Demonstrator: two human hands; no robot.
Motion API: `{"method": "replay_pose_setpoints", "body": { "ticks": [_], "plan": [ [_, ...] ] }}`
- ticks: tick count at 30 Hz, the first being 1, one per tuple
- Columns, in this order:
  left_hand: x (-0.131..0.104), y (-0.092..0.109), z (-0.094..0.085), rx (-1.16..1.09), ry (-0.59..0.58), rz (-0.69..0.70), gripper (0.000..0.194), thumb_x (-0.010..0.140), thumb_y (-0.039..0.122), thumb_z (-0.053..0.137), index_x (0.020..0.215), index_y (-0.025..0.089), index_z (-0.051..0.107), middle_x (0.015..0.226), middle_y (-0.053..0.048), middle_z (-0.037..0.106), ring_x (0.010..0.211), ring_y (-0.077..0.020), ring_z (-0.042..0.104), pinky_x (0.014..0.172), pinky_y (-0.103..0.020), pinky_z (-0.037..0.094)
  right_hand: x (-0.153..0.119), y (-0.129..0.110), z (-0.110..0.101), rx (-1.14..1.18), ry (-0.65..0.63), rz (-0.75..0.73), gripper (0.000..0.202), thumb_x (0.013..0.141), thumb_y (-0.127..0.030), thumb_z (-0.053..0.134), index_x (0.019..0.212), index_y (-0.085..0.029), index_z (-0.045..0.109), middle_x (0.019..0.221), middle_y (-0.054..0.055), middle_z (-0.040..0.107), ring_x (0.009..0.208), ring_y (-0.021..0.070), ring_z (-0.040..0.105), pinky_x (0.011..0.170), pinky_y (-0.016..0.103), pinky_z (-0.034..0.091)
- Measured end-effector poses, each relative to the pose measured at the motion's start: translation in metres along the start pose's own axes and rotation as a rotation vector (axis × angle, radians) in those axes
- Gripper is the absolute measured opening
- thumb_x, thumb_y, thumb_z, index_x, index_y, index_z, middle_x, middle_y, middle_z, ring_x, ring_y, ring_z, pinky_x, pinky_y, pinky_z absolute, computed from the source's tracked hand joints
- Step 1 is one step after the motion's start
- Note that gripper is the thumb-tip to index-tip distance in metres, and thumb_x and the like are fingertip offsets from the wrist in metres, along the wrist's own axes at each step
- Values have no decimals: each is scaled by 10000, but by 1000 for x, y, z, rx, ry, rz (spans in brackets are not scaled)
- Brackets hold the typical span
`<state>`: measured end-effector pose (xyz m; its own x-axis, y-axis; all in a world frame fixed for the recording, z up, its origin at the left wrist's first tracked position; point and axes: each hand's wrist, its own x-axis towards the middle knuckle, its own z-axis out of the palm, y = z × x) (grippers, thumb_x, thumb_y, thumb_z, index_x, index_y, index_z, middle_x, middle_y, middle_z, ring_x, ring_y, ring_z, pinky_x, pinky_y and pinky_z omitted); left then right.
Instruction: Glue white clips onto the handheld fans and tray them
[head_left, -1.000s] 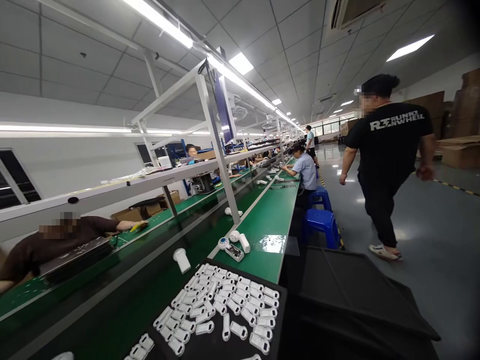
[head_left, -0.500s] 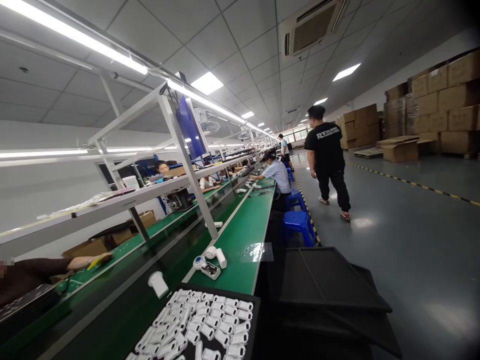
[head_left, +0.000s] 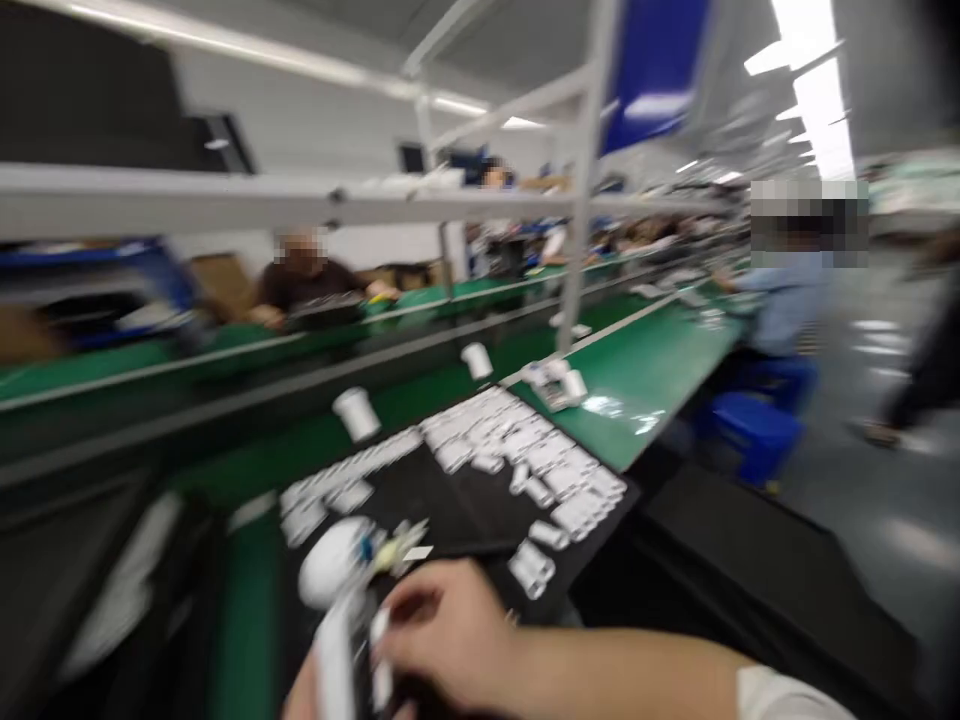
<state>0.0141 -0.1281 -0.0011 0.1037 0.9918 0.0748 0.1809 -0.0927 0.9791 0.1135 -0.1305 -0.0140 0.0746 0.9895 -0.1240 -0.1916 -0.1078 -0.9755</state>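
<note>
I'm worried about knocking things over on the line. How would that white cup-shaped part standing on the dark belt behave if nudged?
The white cup-shaped part stands upright on a narrower base with a wider top, so it would probably tip easily. Its round body suggests it would then roll on the belt. It looks like thin moulded plastic, so it is likely light and stiff, though the blur leaves this uncertain.

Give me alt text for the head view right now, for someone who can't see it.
Blurred by motion: a right hand at the bottom edge touches a white handheld device above a black tray of small white parts. The left hand barely shows. Beyond lie a green workbench, white cups and seated workers.
</note>
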Motion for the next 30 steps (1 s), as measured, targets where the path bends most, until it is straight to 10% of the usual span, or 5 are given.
{"method": "replay_pose_setpoints", "body": {
  "ticks": [5,18,24,27,30],
  "plan": [
    [-41,-16,-36,46,58,-118,862,678,189,719,1453,219,342,1455,-110,493,1339,-282,482,1129,-432,388,-3,-11,8,37,-23,120,398,498,-379,874,802,-151,755,710,54,734,623,183,668,620,299,565],
    [-36,-22,-38,-100,107,-234,757,710,137,738,1400,254,448,1338,-72,561,1231,-242,541,1023,-321,432,-5,15,8,-172,-82,-53,274,687,-313,789,923,-178,766,970,70,710,793,182,681,721,311,585],
    [-25,-17,-43,-582,85,-375,619,666,167,658,1240,205,430,924,-17,564,657,-141,553,517,-265,467,45,9,-38,-1167,-72,-453,582,825,-408,721,1285,-90,560,1175,197,639,1106,325,597,957,464,482],
    [-26,-11,-49,-675,110,-354,573,662,166,663,1184,205,429,955,-20,553,658,-134,557,517,-270,465,70,7,-59,-1652,-188,-375,284,929,-329,586,1084,-94,623,1008,176,663,952,306,640,800,389,487],
    [-26,-7,-53,-723,130,-319,505,682,174,668,1135,201,448,964,-23,550,673,-133,560,526,-274,469,59,-3,-70,-1606,-246,-377,255,994,-273,414,848,-174,598,808,81,659,699,208,637,610,298,419]
  ]
}}
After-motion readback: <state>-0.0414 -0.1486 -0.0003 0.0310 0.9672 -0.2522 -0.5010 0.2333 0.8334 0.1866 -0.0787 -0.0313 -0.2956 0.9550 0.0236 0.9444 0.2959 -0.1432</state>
